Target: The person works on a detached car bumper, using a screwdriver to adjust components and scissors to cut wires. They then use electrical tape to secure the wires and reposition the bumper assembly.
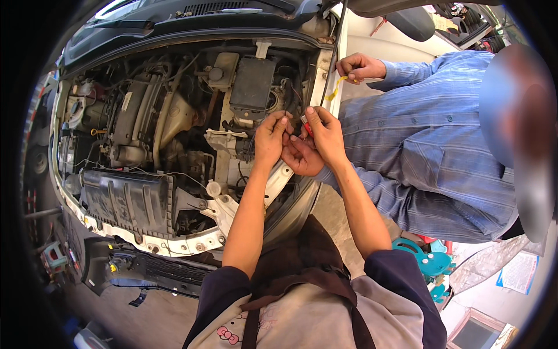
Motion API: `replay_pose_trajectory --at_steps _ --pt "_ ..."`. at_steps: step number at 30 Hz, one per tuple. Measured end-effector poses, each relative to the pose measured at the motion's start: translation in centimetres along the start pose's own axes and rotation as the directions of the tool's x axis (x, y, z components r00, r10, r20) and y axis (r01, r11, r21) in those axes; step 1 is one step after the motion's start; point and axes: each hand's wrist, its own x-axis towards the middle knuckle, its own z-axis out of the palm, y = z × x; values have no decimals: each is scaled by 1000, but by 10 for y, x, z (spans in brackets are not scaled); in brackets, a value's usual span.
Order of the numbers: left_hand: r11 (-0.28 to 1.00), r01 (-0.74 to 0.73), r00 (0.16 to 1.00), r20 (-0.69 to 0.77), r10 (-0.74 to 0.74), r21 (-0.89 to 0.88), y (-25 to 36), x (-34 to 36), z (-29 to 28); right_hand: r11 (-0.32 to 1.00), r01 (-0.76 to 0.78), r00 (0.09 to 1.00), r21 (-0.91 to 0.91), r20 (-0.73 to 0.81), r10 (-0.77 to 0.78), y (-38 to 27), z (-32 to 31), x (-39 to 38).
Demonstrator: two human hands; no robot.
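Over the right edge of the open engine bay (174, 139), my two hands are close together. My right hand (326, 138) is closed around a small red lighter (308, 127) with a metal end. The fingers of my left hand (271, 138) are pinched together; what they hold is too small to make out, perhaps a thin dark wire. A co-worker's hand (304, 157) reaches in from the right between and just below my hands, its fingertips partly hidden. The same person's other hand (360, 67) holds a strip of yellow tape (335, 91) farther back.
The co-worker in a blue striped shirt (418, 145) stands close on the right. A black box (252, 82) and a reservoir (222, 70) lie beyond my hands. A thin prop rod (333, 58) rises near the fender. A removed bumper (151, 270) rests on the floor at left.
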Motion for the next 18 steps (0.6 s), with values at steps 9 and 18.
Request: replay_pose_trajectory --at_steps 9,18 --pt "991 32 995 99 -19 -128 -7 11 12 1000 11 984 -1 -179 -11 24 9 16" --pt "949 80 983 184 -23 -305 -13 9 6 999 -32 979 -32 -204 25 38 6 24"
